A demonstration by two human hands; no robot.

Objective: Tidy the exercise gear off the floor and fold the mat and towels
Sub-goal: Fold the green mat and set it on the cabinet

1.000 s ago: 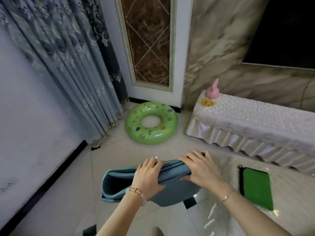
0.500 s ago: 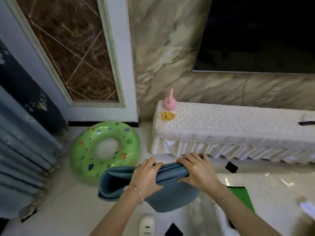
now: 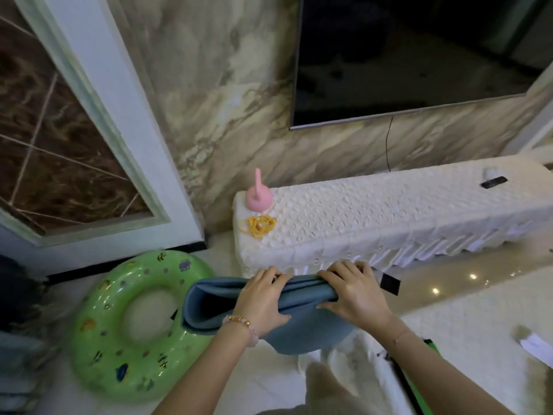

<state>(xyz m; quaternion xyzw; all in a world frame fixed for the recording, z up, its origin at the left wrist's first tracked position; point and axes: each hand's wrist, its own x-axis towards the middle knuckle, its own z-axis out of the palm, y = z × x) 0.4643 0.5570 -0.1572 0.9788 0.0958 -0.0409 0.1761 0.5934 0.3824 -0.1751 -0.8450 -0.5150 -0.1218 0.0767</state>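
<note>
Hanging above the pale tiled floor, a blue-grey mat [image 3: 302,333] is seen doubled over into several thick layers, the folds stacked along its top edge and gaping open as a loop at its left end. Its lower part sags in a rounded bulge. It is held just in front of the frilled skirt of a white-covered low cabinet [image 3: 389,211] and beside a green swim ring [image 3: 98,339] lying on the floor, whose right rim it overlaps in view. The left hand [image 3: 263,298] is clamped on the mat's middle, fingers curled over the top fold and thumb pressed against the near face. The right hand [image 3: 356,295] is closed round the mat's right end in the same way.
</note>
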